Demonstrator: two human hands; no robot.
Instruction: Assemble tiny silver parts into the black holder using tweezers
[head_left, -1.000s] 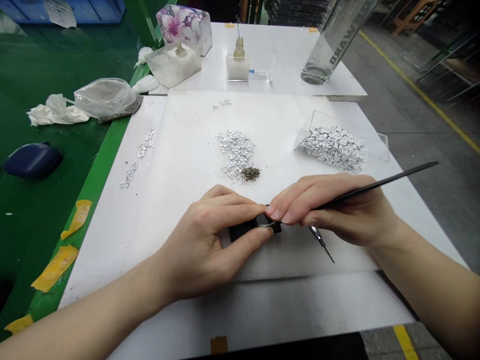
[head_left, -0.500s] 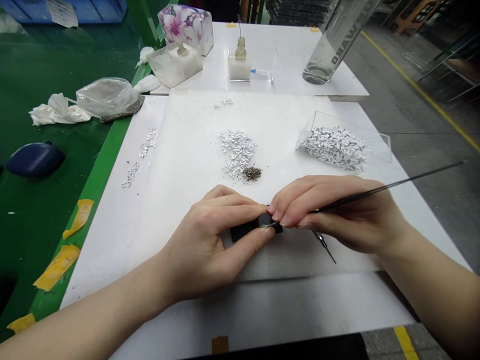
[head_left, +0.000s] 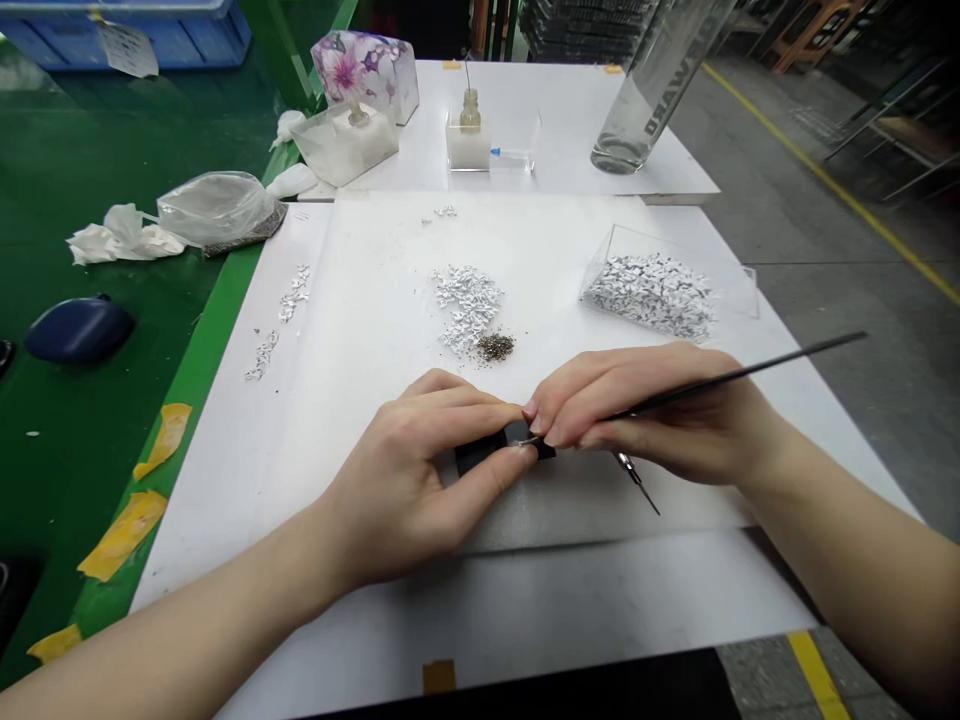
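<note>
My left hand (head_left: 420, 470) is closed on a small black block (head_left: 478, 452) on the white sheet, forefinger and thumb on either side of it. My right hand (head_left: 645, 405) pinches a thin dark tool (head_left: 780, 358) like a pen. Its fine metal tip reaches the block between my left fingertips, where a tiny light piece is too small to make out. Below my right hand a small precision screwdriver (head_left: 628, 468) pokes out, its handle end hidden. Just beyond the hands lie a pile of small white-silver parts (head_left: 471, 300) and a heap of tiny brown-metal pieces (head_left: 495, 347).
A clear tray (head_left: 600, 250) of small white-and-dark parts lies at right. Farther back stand a small bottle (head_left: 470, 112) in a clear box, a glass bottle (head_left: 622, 150) and a flowered tissue box (head_left: 367, 70). Plastic bags (head_left: 217, 208) rest at left.
The whole view has shifted slightly. The dark tool's rear end has swung a little lower and nearer to my right hand; both hands keep their grip at the black block.
</note>
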